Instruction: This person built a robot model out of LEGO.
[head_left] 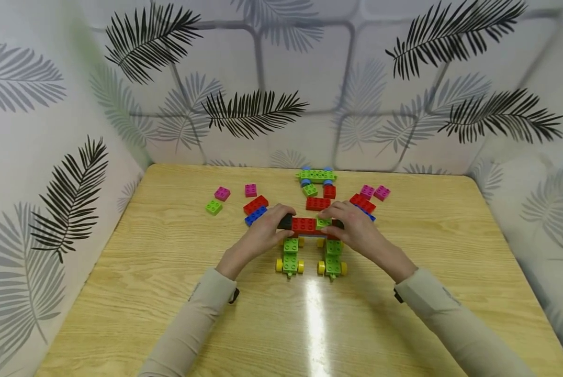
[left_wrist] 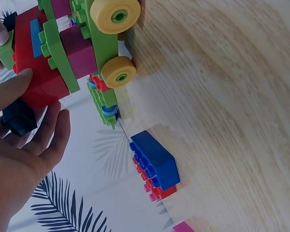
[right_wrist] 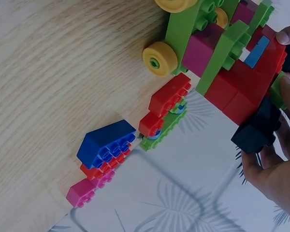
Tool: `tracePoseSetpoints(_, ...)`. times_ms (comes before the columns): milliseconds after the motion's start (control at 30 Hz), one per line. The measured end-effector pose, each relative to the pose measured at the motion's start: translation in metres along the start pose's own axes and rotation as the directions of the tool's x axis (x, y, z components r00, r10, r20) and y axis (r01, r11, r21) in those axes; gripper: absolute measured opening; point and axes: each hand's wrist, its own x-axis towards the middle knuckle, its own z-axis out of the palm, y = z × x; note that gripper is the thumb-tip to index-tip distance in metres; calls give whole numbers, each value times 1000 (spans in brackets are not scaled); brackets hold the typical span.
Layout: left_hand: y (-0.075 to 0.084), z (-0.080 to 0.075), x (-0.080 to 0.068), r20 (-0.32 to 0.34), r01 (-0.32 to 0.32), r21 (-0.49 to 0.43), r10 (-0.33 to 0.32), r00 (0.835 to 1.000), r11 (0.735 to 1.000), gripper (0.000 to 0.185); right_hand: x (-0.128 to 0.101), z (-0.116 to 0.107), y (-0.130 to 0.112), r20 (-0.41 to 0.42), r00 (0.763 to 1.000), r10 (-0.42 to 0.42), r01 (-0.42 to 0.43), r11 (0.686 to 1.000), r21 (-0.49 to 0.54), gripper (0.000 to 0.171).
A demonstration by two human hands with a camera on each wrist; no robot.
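Observation:
A toy brick structure stands mid-table: two green wheeled bases (head_left: 290, 263) with yellow wheels, purple bricks (left_wrist: 79, 50), and a red brick (head_left: 303, 225) bridging the top. Black bricks (right_wrist: 255, 128) sit at its ends. My left hand (head_left: 266, 229) grips the structure's left end, its thumb on the red side and its fingers round behind, near the black brick (head_left: 285, 222). A light green brick (head_left: 323, 223) lies on the red top toward the right. My right hand (head_left: 354, 229) pinches it between thumb and fingers. Whether its studs are pressed home is hidden.
Behind the structure are a green wheeled base (head_left: 316, 175) with blue wheels, a green brick (head_left: 310, 190) and red bricks (head_left: 318, 203). Red and blue bricks (head_left: 255, 215) lie on the left, with pink bricks (head_left: 222, 193) and a green one (head_left: 213, 207). More pink bricks (head_left: 382, 192) sit at right.

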Motion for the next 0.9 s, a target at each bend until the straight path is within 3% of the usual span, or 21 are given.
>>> tracePoseSetpoints(900, 4, -2, 1, 2, 1, 26, -1, 1000, 1000, 40, 2, 2, 3, 0, 998, -55, 55, 996, -64, 27)
